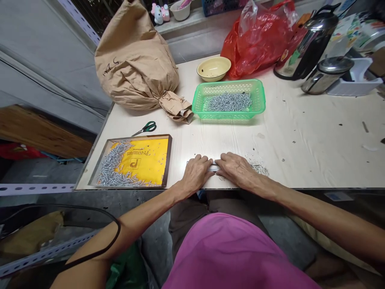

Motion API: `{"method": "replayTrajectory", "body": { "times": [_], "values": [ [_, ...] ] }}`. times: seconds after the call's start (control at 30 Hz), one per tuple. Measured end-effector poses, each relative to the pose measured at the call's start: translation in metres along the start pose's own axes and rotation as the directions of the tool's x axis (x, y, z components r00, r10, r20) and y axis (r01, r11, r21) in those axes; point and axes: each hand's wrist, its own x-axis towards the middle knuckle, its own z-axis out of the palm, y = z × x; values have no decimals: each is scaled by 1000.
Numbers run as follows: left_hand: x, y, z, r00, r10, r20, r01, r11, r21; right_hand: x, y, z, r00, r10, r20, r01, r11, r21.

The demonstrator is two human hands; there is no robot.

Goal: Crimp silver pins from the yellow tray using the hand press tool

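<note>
Near the table's front edge, my left hand [197, 172] and my right hand [234, 168] face each other, fingers closed on the two ends of a small metallic strip [213, 167]. Most of the strip is hidden under the fingers. To the left lies a shallow tray [169, 160] with a yellow sheet [147, 156] and many small silver metal pieces [112, 164] heaped along its left and front sides. Beyond my hands, a green basket [228, 115] holds more small silver pieces [230, 102].
Green-handled scissors [149, 127] lie behind the tray. Farther back are a brown paper sack [135, 60], a yellow bowl [214, 69] and a red plastic bag [258, 44]. A kettle [309, 44] and a metal jar [326, 74] stand at the back right.
</note>
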Motion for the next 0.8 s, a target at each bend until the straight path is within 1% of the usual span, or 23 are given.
{"method": "replayTrajectory", "body": {
  "times": [0.07,0.13,0.23,0.33,0.4,0.47,0.57,0.63,0.67,0.7,0.73,0.77,0.8],
  "values": [
    [-4,-1,3,998,-7,-62,4,999,-35,1,9,-6,999,-30,-23,30,1000,10],
    [-11,1,10,988,-7,-154,-5,997,-78,3,19,-7,997,-67,-48,70,997,46],
    [-23,14,27,964,35,-262,-70,990,-126,8,30,-2,994,-68,-84,75,993,91],
    [-32,33,44,949,95,-301,-149,976,-162,16,34,7,993,-24,-113,32,997,68],
    [-35,43,52,944,92,-318,-157,970,-187,24,37,10,993,-14,-118,15,1000,12],
    [-37,49,55,941,84,-327,-160,964,-213,32,42,10,992,-10,-128,8,1000,-19],
    [-39,50,54,939,94,-331,-181,953,-241,42,48,4,992,9,-126,-11,1000,-16],
    [-40,49,53,938,100,-333,-191,949,-252,46,41,-2,994,4,-111,-9,999,-42],
    [-41,49,53,938,102,-332,-194,947,-257,47,33,-5,995,-23,-97,18,998,-60],
    [-41,49,54,939,106,-327,-198,944,-264,48,22,-7,994,-72,-78,67,995,-73],
    [-41,49,56,942,107,-319,-199,941,-272,50,9,-8,988,-146,-50,142,987,-73],
    [-42,49,58,945,105,-309,-197,939,-282,51,-6,-8,972,-236,-14,235,970,-62],
    [-42,50,61,950,101,-296,-191,937,-292,54,-21,-7,945,-326,26,327,944,-47]
  ]
}}
